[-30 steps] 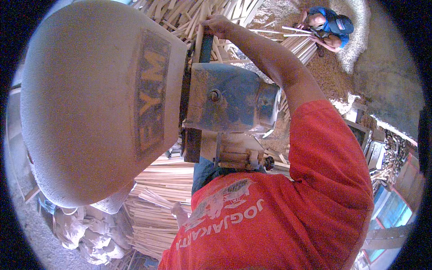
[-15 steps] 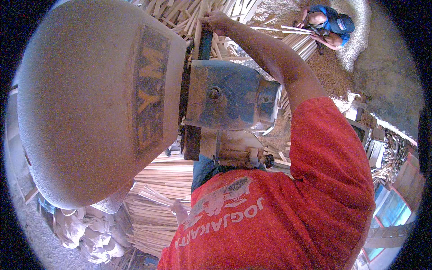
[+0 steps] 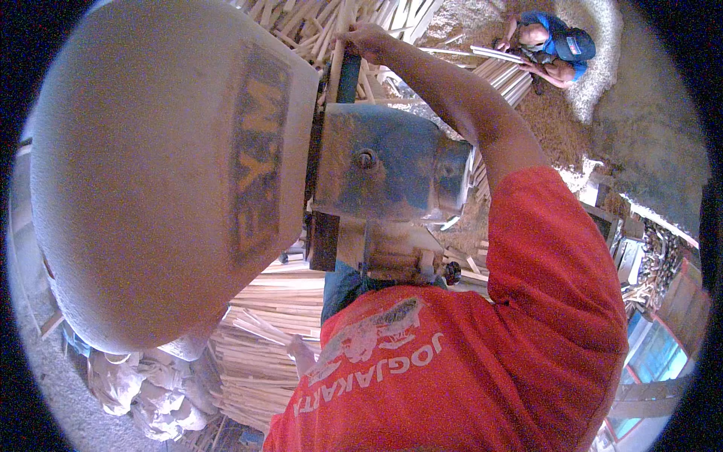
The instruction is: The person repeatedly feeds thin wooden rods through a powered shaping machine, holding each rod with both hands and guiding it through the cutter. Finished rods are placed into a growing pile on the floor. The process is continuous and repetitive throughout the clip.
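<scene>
My right arm, in a red sleeve (image 3: 538,226), reaches past the blue metal housing (image 3: 392,162) of a large machine. At its far side my right hand (image 3: 365,41) has its fingers bent round a long, narrow wooden strip (image 3: 337,64) lying along the machine. My left hand (image 3: 301,352) is low on the left, partly hidden by my shirt. It is closed on a few thin wooden strips (image 3: 260,326), which point left over a stack of similar strips (image 3: 263,369). The machine's big pale rounded cover (image 3: 143,173) hides much of the left side.
A co-worker (image 3: 561,45) in blue with a dark cap crouches at the far right, holding strips over a bundle (image 3: 508,79). Loose strips (image 3: 301,30) lie heaped beyond the machine. Pale sacks (image 3: 158,395) stand lower left. A black knob (image 3: 452,273) juts out near my shirt.
The view has shifted slightly, and the machine sits a little farther right in it. My hands keep their places. The co-worker's held strips have moved slightly.
</scene>
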`<move>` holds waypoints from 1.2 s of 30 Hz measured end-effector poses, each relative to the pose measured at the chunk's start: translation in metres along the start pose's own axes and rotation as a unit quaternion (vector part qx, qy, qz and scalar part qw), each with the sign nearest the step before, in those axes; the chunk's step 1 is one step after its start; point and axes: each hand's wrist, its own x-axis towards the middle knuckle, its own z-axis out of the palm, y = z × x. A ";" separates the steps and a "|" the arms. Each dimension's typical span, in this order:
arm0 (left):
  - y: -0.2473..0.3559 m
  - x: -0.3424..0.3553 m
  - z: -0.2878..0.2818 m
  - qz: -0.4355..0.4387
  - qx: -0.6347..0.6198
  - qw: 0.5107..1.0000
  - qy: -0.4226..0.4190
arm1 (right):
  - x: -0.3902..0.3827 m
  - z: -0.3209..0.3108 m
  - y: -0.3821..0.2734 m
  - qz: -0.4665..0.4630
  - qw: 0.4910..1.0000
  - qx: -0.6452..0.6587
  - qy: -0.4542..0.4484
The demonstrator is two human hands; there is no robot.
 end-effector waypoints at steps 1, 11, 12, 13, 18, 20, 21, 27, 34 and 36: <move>-0.001 0.001 0.001 0.000 -0.004 1.000 -0.001 | -0.004 0.001 -0.003 -0.005 1.000 0.015 -0.014; 0.003 0.009 0.015 0.008 -0.010 1.000 -0.022 | -0.029 0.017 -0.028 0.011 1.000 -0.008 0.018; 0.002 0.010 0.016 0.009 -0.010 1.000 -0.024 | -0.027 0.017 -0.027 0.018 0.999 0.002 0.029; 0.002 0.011 0.016 0.010 -0.009 1.000 -0.026 | -0.024 0.017 -0.025 0.016 0.999 -0.027 0.026; -0.001 0.016 0.017 0.019 -0.007 0.999 -0.034 | -0.014 0.009 -0.013 0.024 0.998 -0.038 0.034; -0.003 0.020 0.017 0.024 -0.005 0.999 -0.039 | -0.011 0.007 -0.011 -0.049 0.988 -0.148 0.000; -0.004 0.021 0.016 0.026 -0.003 0.999 -0.041 | -0.011 0.006 -0.010 -0.045 0.980 -0.195 0.009; -0.007 0.028 0.014 0.035 0.010 0.997 -0.062 | -0.021 0.013 -0.020 0.010 0.996 -0.085 0.006; -0.009 0.027 0.018 0.079 -0.005 0.995 -0.052 | -0.027 0.018 -0.028 0.004 0.996 -0.090 0.003; -0.009 0.030 0.019 0.084 -0.017 0.994 -0.063 | -0.025 0.017 -0.026 0.006 0.998 -0.066 0.004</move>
